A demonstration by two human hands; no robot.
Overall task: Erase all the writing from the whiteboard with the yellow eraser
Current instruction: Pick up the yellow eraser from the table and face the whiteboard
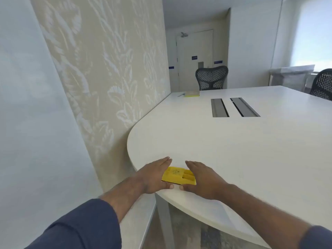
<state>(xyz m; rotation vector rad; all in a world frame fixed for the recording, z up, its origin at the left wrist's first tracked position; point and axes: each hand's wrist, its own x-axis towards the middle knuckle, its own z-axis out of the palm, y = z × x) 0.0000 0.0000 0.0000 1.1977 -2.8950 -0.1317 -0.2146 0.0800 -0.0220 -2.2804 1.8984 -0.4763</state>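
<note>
1. Head view showed a yellow eraser lying flat on the near rounded edge of a white tabletop, at about 6 o'clock in the picture.
2. The left hand lay at the eraser's 9 o'clock side, fingers straight and flat, its grip spread apart and not clamped on anything; its thumb reached along the eraser's near edge.
3. The right hand lay at the eraser's 3 o'clock side, likewise flat, its grip spread apart; its thumb pointed toward the left thumb, the two tips near but apart.
4. Both forearms wore dark blue sleeves pushed back from the wrists.
5. A patterned wall panel rose at 10 o'clock, touching the tabletop's left edge.
6. Two grey cable slots sat in the tabletop at 1 o'clock.
7. A yellow pad lay at the far end, at 12 o'clock.
8. Two black mesh chairs stood beyond the tabletop, with a pale door behind them.
</note>
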